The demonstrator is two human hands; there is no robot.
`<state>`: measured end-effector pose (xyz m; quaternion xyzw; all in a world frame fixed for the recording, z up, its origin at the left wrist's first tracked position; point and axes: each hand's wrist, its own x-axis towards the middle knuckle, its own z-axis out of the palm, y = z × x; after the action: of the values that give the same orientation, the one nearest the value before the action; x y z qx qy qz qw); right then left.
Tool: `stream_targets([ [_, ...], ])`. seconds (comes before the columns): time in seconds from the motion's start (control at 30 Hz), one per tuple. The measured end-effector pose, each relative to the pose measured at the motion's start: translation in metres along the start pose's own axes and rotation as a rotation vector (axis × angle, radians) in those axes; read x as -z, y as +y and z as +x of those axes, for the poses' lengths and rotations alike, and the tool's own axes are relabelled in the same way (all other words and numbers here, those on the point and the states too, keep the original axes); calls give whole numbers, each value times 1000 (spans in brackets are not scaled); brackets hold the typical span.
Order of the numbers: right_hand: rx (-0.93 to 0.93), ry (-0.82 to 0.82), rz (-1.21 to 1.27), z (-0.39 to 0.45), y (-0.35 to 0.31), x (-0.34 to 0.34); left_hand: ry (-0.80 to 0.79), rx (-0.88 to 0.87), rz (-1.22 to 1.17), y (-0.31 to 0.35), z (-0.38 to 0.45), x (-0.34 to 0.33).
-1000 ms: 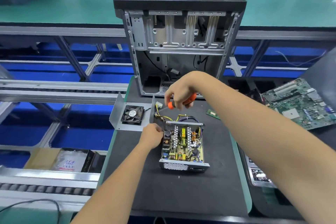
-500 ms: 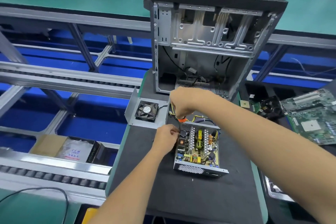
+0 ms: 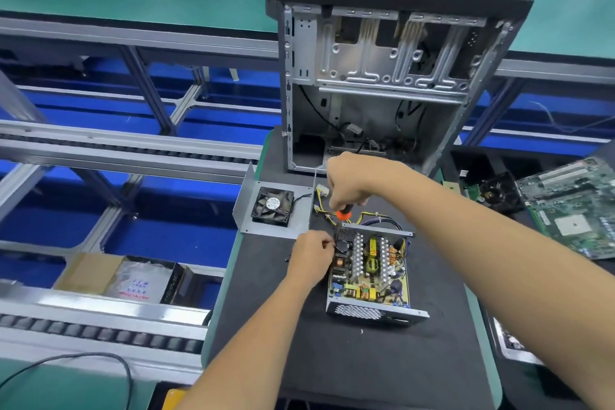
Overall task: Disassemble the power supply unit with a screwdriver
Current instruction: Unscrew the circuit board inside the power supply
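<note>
Little can be read here. A clear plastic bag (image 3: pixel 133 280) lying on a cardboard box (image 3: pixel 85 271) at lower left carries blue and red printed characters, too blurred to make out. The round sticker at the hub of the black fan (image 3: pixel 273 206) shows tiny print that is also illegible. No other text shows clearly

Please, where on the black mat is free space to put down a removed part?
The black mat is bare in front of the power supply unit, between the forearms, and left of it below the fan cover, except for a small dark speck. Crowded: near the screwdriver, wires, and both hands.
</note>
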<state>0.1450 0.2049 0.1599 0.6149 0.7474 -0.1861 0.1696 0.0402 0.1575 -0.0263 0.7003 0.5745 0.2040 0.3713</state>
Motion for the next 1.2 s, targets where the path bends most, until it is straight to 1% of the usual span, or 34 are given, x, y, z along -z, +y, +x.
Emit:
stream_targets([
  [0.1,-14,8,52,-4,4,0,8,14,8,2,1,0],
  [0.2,-13,11,20,-5,-2,-3,13,9,26,1,1,-2],
  [0.27,-8,34,-17,-5,-5,-3,21,-27,50,2,0,-3],
  [0.37,-11,60,-28,-6,-5,2,24,-132,124,3,-3,-4],
  [0.57,-9,26,21,-7,-3,-5,0,-156,174,2,-3,-1],
  [0.73,8,32,5,-8,1,-9,6,-129,164,2,-1,-2],
  [0.83,16,77,-30,-7,0,-12,29,-92,101,1,-2,-5],
  [1.03,71,183,-117,-10,-5,-21,24,-77,88,1,-2,-7],
  [1.2,119,160,-147,-12,-4,-18,47,-44,82,2,-2,-11],
])
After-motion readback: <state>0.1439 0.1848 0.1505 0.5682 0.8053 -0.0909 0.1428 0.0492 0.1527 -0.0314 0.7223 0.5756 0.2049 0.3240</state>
